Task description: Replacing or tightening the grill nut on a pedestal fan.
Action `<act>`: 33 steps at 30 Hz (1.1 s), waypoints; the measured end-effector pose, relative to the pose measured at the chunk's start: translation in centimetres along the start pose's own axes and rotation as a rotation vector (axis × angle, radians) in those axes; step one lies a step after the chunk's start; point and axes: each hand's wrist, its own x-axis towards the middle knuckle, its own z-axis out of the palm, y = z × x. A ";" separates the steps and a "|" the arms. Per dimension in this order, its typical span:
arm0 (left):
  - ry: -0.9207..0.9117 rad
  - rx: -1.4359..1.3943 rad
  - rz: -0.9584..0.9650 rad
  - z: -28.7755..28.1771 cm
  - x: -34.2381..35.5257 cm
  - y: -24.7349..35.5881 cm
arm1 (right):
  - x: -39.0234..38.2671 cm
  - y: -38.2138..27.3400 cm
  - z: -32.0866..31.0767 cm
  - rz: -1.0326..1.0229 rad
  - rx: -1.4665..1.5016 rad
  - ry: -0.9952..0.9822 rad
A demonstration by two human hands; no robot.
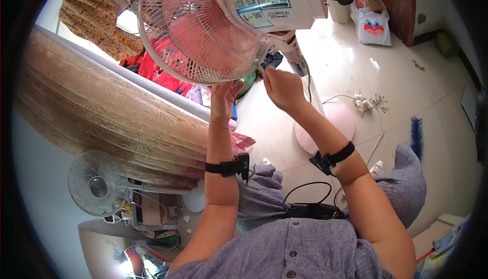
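A large standing fan with pink blades (pixel 203 45) and a white wire guard (pixel 145 30) fills the upper middle. Its white motor housing (pixel 310 12) carries several stickers, and its pole leads down to a round pink base (pixel 333 119) on the floor. My left hand (pixel 222 101) is at the guard's lower rim, fingers up against it and gripping the edge. Close to the right of it, my right hand (pixel 285 90) is closed just below the guard's rear edge. Whatever its fingertips pinch is too small to make out, with something dark beside them.
A smaller white fan (pixel 99 183) stands at the left, below a beige curtain (pixel 101 101). On the tiled floor lie a cord, a dried flower bunch (pixel 370 103) and a blue brush (pixel 417 136). A white plastic bag (pixel 371 27) and a bin (pixel 339 4) stand far right.
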 end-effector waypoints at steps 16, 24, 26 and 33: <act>-0.014 0.022 0.000 0.0 0.2 -0.2 | -1.7 4.0 5.4 0.097 -0.173 -0.182; -0.001 0.030 0.014 0.4 0.1 -0.1 | 2.2 4.8 5.9 0.357 0.392 0.031; -0.013 0.040 -0.009 0.4 -0.2 0.2 | 1.8 4.1 6.3 0.370 0.465 0.079; -0.011 0.097 -0.005 1.3 -0.6 0.6 | 0.3 5.4 8.8 0.286 0.593 0.036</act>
